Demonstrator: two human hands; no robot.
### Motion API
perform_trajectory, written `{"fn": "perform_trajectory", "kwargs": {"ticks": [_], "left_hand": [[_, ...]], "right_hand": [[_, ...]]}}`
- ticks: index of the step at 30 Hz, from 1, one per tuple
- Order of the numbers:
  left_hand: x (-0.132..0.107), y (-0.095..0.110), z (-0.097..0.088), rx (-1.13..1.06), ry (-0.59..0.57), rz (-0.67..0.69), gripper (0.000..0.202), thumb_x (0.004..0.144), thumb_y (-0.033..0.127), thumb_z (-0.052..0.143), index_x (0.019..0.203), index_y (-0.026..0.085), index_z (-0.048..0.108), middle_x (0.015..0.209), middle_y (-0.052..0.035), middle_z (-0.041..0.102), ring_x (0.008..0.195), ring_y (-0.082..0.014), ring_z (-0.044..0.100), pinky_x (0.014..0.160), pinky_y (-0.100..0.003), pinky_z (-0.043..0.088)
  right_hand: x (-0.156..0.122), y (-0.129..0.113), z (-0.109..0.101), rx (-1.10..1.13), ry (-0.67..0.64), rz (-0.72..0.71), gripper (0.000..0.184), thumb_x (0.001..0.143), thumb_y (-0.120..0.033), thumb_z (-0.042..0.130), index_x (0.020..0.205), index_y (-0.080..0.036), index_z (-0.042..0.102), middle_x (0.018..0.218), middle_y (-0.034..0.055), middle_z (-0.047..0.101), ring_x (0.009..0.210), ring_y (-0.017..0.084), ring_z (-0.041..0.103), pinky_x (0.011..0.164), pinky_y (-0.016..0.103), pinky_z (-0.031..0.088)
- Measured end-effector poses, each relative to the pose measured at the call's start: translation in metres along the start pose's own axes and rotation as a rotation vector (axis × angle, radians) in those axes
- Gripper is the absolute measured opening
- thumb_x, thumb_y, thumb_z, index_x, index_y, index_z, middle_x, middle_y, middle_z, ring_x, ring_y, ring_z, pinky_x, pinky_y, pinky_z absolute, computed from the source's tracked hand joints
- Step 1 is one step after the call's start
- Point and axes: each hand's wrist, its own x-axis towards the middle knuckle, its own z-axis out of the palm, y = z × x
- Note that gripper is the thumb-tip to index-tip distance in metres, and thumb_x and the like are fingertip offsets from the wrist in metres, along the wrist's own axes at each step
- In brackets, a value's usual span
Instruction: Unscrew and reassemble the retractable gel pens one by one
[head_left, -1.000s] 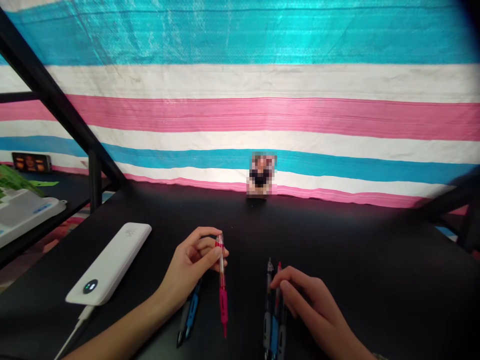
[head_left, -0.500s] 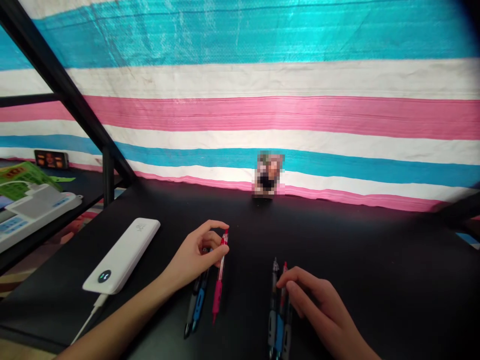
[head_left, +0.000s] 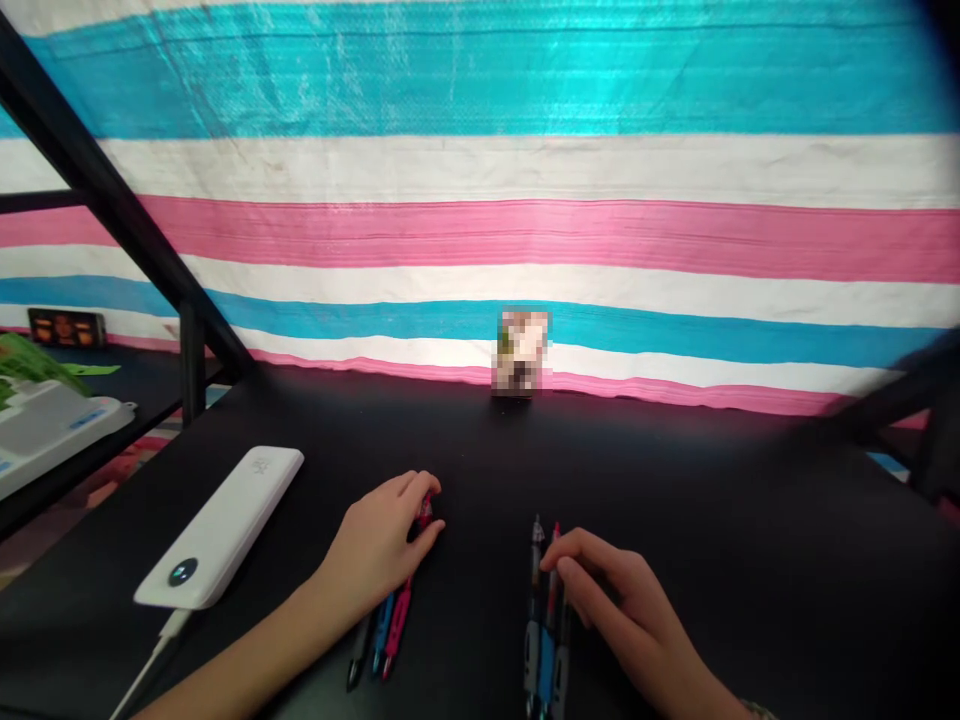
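Note:
My left hand point(head_left: 382, 535) is curled over the top part of a pink pen point(head_left: 397, 625), its red end showing between finger and thumb. This pen lies on the black desk beside a blue pen point(head_left: 382, 632) and a black-and-grey pen point(head_left: 358, 655), whose upper parts my hand covers. To the right, my right hand point(head_left: 619, 590) has its index finger and thumb bent close together over a second row of pens. That row has a grey pen point(head_left: 532, 640), a blue-gripped pen point(head_left: 546, 665) with a red tip, and another grey pen point(head_left: 561, 670), partly hidden by my fingers.
On the left of the desk point(head_left: 712, 520) lies a white power bank point(head_left: 225, 525) with a cable plugged in. A blurred upright item point(head_left: 521, 352) stands by the striped sheet point(head_left: 525, 235). Further left are a power strip point(head_left: 60, 430), a phone point(head_left: 66, 328) and black frame bars point(head_left: 112, 190).
My left hand has lowered the pink pen and brought it left, against the blue pen. My right hand stays at its row of pens. The view has shifted slightly right.

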Motion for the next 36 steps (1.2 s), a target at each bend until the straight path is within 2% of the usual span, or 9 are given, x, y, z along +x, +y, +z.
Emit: {"fn": "perform_trajectory", "kwargs": {"ticks": [3,6,7,9,15,22,28,32,36], "left_hand": [[-0.006,0.018,0.009,0.048,-0.012,0.203,0.026,0.091,0.013,0.059,0.116,0.022,0.064,0.106,-0.007,0.069,0.096,-0.0273,0.063,0.083,-0.04,0.048],[-0.012,0.038,0.023,0.203,0.019,0.751,0.035,0.097,0.013,0.057,0.13,0.023,0.06,0.128,-0.0071,0.069,0.114,-0.028,0.059,0.099,-0.045,0.043],[-0.013,0.043,0.027,0.222,0.05,0.856,0.03,0.099,0.015,0.055,0.128,0.022,0.061,0.129,-0.0062,0.069,0.119,-0.0269,0.058,0.106,-0.046,0.039],[-0.013,0.049,0.035,0.259,0.098,0.932,0.024,0.101,0.015,0.054,0.121,0.02,0.065,0.122,-0.0052,0.073,0.117,-0.0242,0.059,0.111,-0.045,0.036],[-0.008,0.046,0.041,0.298,0.105,0.93,0.013,0.101,0.018,0.057,0.106,0.021,0.068,0.093,-0.0037,0.075,0.102,-0.0218,0.065,0.106,-0.042,0.043],[-0.007,0.045,0.041,0.302,0.117,0.94,0.009,0.096,0.018,0.064,0.104,0.021,0.068,0.094,-0.0044,0.071,0.099,-0.0223,0.064,0.099,-0.041,0.047],[-0.008,0.045,0.043,0.326,0.128,0.914,0.016,0.092,0.011,0.067,0.103,0.023,0.067,0.098,-0.0054,0.069,0.102,-0.0236,0.064,0.098,-0.042,0.047],[-0.008,0.043,0.046,0.322,0.146,0.915,0.007,0.093,0.016,0.068,0.095,0.023,0.067,0.106,-0.0065,0.071,0.106,-0.0246,0.064,0.098,-0.042,0.047],[-0.007,0.04,0.047,0.322,0.146,0.933,0.004,0.094,0.018,0.066,0.092,0.022,0.068,0.104,-0.0067,0.072,0.106,-0.0246,0.065,0.098,-0.042,0.048]], "right_hand": [[0.002,-0.002,-0.001,0.021,0.04,-0.016,0.034,0.104,-0.044,0.048,0.088,-0.02,0.067,0.063,-0.005,0.044,0.056,0.013,0.041,0.054,0.025,0.032],[0.002,-0.002,-0.002,0.059,0.089,-0.036,0.034,0.103,-0.044,0.049,0.087,-0.019,0.066,0.062,-0.005,0.045,0.055,0.013,0.042,0.053,0.025,0.033],[0.002,-0.002,-0.003,0.072,0.103,-0.041,0.034,0.102,-0.045,0.049,0.087,-0.019,0.067,0.062,-0.005,0.046,0.055,0.013,0.042,0.053,0.024,0.034],[0.001,-0.001,-0.004,0.094,0.117,-0.041,0.035,0.102,-0.045,0.05,0.088,-0.018,0.067,0.062,-0.005,0.046,0.054,0.012,0.042,0.052,0.024,0.034],[0.0,-0.003,-0.003,0.101,0.111,-0.062,0.036,0.103,-0.045,0.05,0.087,-0.018,0.067,0.063,-0.0044,0.048,0.056,0.012,0.043,0.054,0.024,0.036],[0.0,-0.008,-0.004,0.109,0.103,-0.058,0.037,0.103,-0.045,0.05,0.086,-0.017,0.067,0.063,-0.0045,0.047,0.056,0.012,0.042,0.054,0.024,0.035],[-0.001,-0.006,-0.002,0.104,0.085,-0.043,0.036,0.103,-0.045,0.049,0.087,-0.018,0.066,0.064,-0.0054,0.045,0.056,0.012,0.039,0.053,0.024,0.032],[0.0,-0.004,-0.002,0.1,0.086,-0.035,0.036,0.103,-0.045,0.049,0.087,-0.017,0.066,0.063,-0.0059,0.043,0.055,0.012,0.038,0.053,0.024,0.031],[0.001,-0.003,-0.003,0.085,0.092,-0.037,0.038,0.103,-0.046,0.049,0.088,-0.017,0.067,0.062,-0.0058,0.043,0.055,0.012,0.039,0.053,0.024,0.032]]}}
